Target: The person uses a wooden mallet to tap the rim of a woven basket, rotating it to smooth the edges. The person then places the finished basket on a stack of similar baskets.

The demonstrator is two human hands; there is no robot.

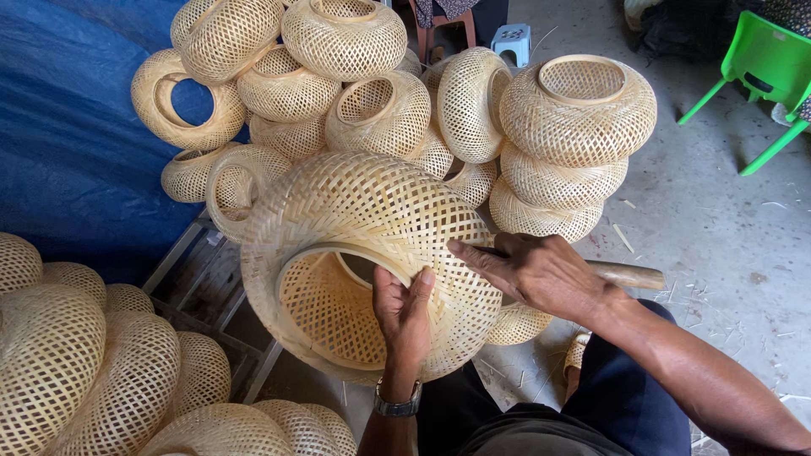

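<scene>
Two hands on a round woven bamboo lampshade.

Held over the lap, tipped so its open ring faces down-left: large woven bamboo lampshade (372, 253), pale straw colour, lattice weave. Left hand (404, 314), wristwatch (397, 405) at the wrist, gripping the rim of the opening, thumb on the outer weave, fingers curled inside. Right hand (532, 272) laid partly open against the shade's outer wall, forefinger stretched along the weave, while clasping a wooden handle (629, 274) that juts right; tool end hidden. Lower left: heap of similar woven shades (93, 363), stacked close. Beyond the held shade: pile of smaller finished shades (355, 93), touching one another, with a stack of three at right (574, 143). Left: blue tarpaulin (68, 127). Far right on the concrete floor (726, 236): green plastic chair (764, 67); far top, small pale blue stool (511, 38).
</scene>
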